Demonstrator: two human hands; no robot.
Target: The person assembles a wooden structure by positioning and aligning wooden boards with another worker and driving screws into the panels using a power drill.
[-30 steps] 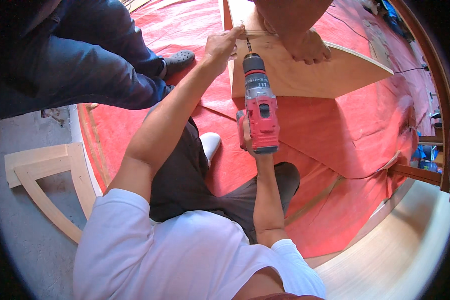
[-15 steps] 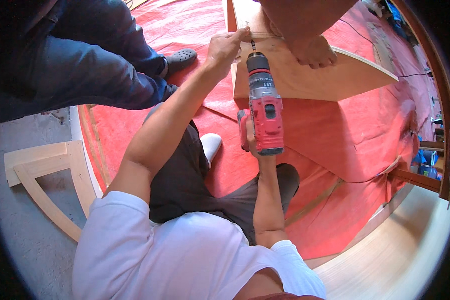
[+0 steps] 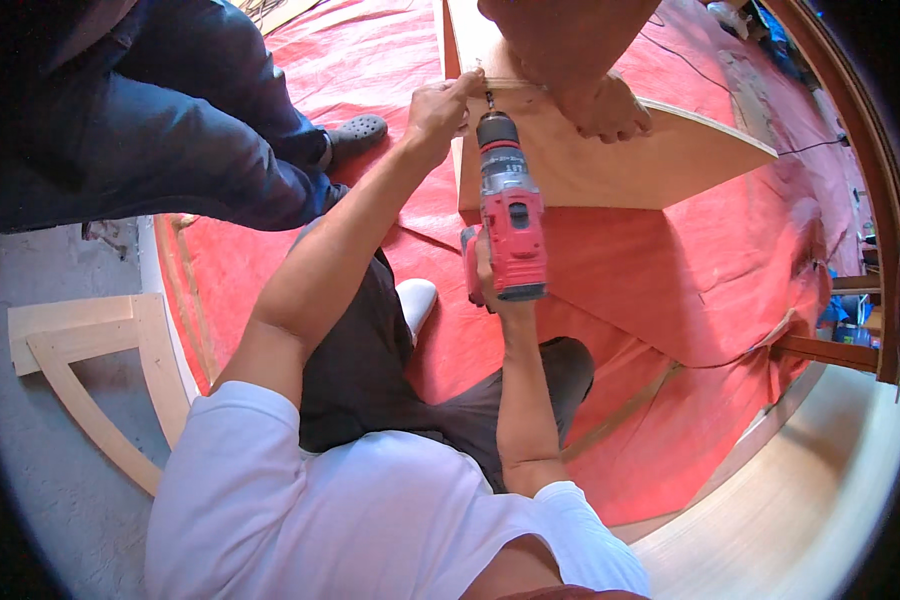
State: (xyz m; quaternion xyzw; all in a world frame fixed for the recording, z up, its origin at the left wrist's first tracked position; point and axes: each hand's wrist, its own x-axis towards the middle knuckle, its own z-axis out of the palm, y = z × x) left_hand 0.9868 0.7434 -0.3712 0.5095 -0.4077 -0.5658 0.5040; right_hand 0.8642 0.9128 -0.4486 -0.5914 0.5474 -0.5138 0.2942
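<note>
Behind red drill point(image 3: 510, 215), right hand point(image 3: 482, 275) mostly hidden, bit tip point(image 3: 489, 100) obscured

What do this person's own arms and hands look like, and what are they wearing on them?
Both arms are bare from short white T-shirt sleeves down. The left hand and the right hand are bare too: no gloves, and no watch, ring or wristband that I can make out. The forearms are long and lean, free of visible markings.

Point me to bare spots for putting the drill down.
Bare red sheet lies right of the drill, under the plywood panel. More lies upper left, near the grey shoe. Crowded: the panel's near edge, with the left hand, drill bit and another person's foot.
</note>
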